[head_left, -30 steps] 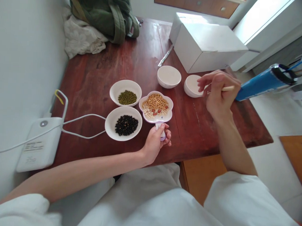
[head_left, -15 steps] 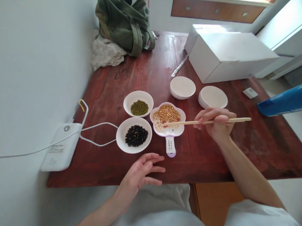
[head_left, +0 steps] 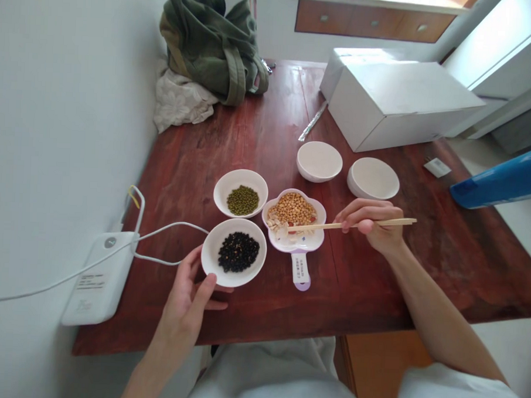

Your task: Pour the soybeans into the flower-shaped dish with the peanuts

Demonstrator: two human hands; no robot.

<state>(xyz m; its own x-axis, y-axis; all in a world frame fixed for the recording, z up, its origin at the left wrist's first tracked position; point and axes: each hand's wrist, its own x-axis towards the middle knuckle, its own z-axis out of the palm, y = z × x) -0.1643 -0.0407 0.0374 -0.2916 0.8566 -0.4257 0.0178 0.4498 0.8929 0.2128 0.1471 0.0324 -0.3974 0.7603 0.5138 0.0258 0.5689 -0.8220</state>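
Note:
My right hand (head_left: 372, 221) is closed round a pair of wooden chopsticks (head_left: 321, 226). Their tips rest among pale seeds (head_left: 277, 223) in a white, lilac-edged flower-shaped dish with a handle (head_left: 297, 244), which also holds yellow beans (head_left: 294, 208) and a few reddish pieces. With its thumb over the rim and fingers around the outside, my left hand (head_left: 194, 292) grips a white bowl (head_left: 209, 261) of black beans (head_left: 239, 252). Behind that bowl stands another white bowl (head_left: 221, 188) with green mung beans (head_left: 243, 200).
Two white bowls (head_left: 319, 160) (head_left: 372, 177) stand farther back, before a white box (head_left: 393, 105). A green bag (head_left: 210, 44) lies at the back left. White cables run from a power bank (head_left: 97, 279) by the wall. A blue object (head_left: 499, 177) and a small white adapter (head_left: 437, 167) are at right.
My left hand has moved left from near the dish's handle and taken hold of the bowl of black beans. My right hand has shifted slightly left with the chopsticks.

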